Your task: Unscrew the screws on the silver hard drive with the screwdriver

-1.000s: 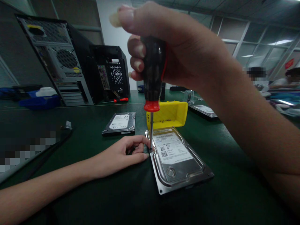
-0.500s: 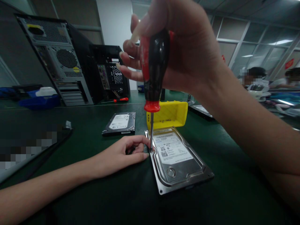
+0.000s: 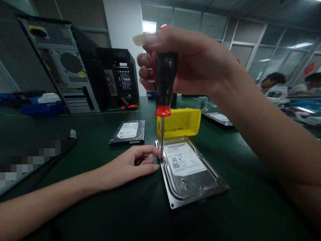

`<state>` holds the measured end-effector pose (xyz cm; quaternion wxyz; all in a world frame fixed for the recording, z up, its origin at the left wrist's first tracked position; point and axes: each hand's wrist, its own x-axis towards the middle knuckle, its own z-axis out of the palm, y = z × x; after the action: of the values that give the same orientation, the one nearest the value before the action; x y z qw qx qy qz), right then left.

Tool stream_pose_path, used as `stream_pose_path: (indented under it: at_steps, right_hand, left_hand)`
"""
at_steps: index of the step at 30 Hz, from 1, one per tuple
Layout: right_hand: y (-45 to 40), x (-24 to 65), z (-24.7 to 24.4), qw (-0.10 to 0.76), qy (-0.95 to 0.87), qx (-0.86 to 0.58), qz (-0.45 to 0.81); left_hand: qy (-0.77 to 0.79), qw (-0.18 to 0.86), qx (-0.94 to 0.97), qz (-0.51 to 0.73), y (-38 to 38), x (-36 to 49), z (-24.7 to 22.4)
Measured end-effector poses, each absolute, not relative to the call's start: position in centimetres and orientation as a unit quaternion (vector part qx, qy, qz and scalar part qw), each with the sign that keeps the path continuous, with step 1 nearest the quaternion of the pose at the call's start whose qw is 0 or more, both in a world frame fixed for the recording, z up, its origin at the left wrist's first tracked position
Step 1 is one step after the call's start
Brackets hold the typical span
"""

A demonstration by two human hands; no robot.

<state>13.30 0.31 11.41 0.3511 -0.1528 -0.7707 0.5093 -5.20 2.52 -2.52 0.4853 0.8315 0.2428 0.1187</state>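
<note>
A silver hard drive (image 3: 184, 185) with a white label lies flat on the green table in front of me. My right hand (image 3: 193, 63) is closed around the red and black handle of a screwdriver (image 3: 166, 75), which stands nearly upright. Its shaft reaches down to the drive's left edge, where the tip meets a small dark spot, too small to make out fully. My left hand (image 3: 136, 162) rests on the table with curled fingers. Its index fingertip presses on the drive's left edge beside the screwdriver tip, and the thumb is against the side.
Behind the drive, a yellow bin (image 3: 187, 122) lies with small dark screws inside. Another hard drive (image 3: 129, 131) sits left of it, a third (image 3: 218, 118) at right. Computer cases (image 3: 72, 67) stand at the back left, near a red-handled screwdriver (image 3: 129, 107). People sit far right.
My right hand has turned and come lower in view, its thumb swung left and fingers curled tighter around the handle. The screwdriver tip, left hand and drive stay where they were.
</note>
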Motion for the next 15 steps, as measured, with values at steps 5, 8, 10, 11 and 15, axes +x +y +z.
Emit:
stream_pose_path:
  at_steps: [5, 8, 10, 11, 15]
  right_hand:
    - [0.1, 13.2, 11.4, 0.336, -0.831, -0.152, 0.415]
    - [0.0, 12.7, 11.4, 0.334, -0.846, -0.122, 0.397]
    - [0.0, 12.3, 11.4, 0.343, -0.843, -0.111, 0.398]
    - [0.1, 12.2, 11.4, 0.342, -0.843, -0.102, 0.401]
    - [0.6, 12.0, 11.1, 0.339, -0.854, -0.063, 0.389]
  left_hand:
    - [0.242, 0.483, 0.833, 0.118, 2.6, -5.1, -2.5]
    - [0.246, 0.475, 0.837, 0.116, 2.5, -5.1, -2.4]
    - [0.245, 0.472, 0.839, 0.113, 2.5, -5.2, -2.4]
    - [0.246, 0.470, 0.840, 0.111, 2.5, -5.2, -2.4]
    - [0.247, 0.466, 0.842, 0.109, 2.6, -5.3, -2.4]
